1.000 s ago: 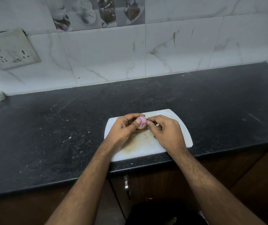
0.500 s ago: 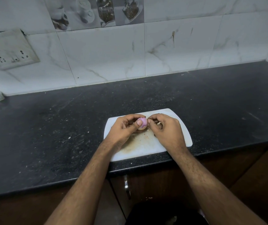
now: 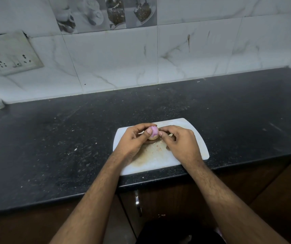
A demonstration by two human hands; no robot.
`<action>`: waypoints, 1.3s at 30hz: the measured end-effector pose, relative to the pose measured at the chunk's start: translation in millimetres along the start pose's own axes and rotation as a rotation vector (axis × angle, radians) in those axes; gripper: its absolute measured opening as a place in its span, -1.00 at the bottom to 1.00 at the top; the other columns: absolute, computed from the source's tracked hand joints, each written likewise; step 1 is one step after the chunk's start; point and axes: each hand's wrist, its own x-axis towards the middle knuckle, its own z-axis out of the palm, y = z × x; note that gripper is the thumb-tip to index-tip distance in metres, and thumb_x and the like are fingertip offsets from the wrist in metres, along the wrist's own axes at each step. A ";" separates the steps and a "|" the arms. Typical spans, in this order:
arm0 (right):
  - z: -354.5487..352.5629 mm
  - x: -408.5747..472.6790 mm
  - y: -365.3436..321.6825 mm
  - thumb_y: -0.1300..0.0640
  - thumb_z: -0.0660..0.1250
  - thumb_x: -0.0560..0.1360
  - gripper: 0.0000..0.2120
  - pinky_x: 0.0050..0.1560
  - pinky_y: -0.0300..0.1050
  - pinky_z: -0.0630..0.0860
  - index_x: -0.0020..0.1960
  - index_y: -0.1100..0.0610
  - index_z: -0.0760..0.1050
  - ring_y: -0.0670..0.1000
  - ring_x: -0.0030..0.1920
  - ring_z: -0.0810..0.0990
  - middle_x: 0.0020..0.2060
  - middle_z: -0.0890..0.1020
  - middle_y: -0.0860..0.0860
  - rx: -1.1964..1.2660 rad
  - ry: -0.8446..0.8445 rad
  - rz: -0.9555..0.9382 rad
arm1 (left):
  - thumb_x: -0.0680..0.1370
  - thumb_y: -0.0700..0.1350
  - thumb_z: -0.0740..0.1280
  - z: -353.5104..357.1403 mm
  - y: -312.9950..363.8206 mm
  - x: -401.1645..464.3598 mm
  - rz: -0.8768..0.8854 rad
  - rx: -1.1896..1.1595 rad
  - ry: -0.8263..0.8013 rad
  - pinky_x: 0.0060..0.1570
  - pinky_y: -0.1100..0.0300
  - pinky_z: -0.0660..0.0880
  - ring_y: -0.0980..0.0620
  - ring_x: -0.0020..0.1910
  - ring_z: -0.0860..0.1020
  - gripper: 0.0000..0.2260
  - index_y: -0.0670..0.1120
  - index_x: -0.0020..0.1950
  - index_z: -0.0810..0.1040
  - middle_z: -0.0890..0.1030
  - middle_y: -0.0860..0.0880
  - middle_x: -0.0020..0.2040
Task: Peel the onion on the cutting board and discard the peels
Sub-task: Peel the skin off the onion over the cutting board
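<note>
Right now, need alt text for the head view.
Two bare hands hold a small pink onion over a stained white cutting board: left hand grips it, right hand picks at its side. The board lies on a black speckled counter below a marble-tiled wall.

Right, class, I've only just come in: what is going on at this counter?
A person is peeling a small purple onion over a white cutting board on a dark countertop. The left hand grips the onion, thumb on its near side, while the right hand picks at its right side with the fingertips. The top shows bare purple flesh. A few peel scraps lie on the stained board.
</note>
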 end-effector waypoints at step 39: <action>-0.7 0.3 -2.0 0.07 0.45 0.52 -0.96 -0.15 0.00 0.65 -0.04 0.02 0.65 -0.05 -0.32 0.61 -0.33 0.63 -0.15 -0.054 0.032 0.061 | 0.47 -0.41 0.53 0.5 5.7 -4.0 -0.007 -0.013 -0.058 0.13 0.03 0.66 -0.10 0.09 0.71 -0.68 -0.23 0.20 0.65 0.74 -0.22 0.09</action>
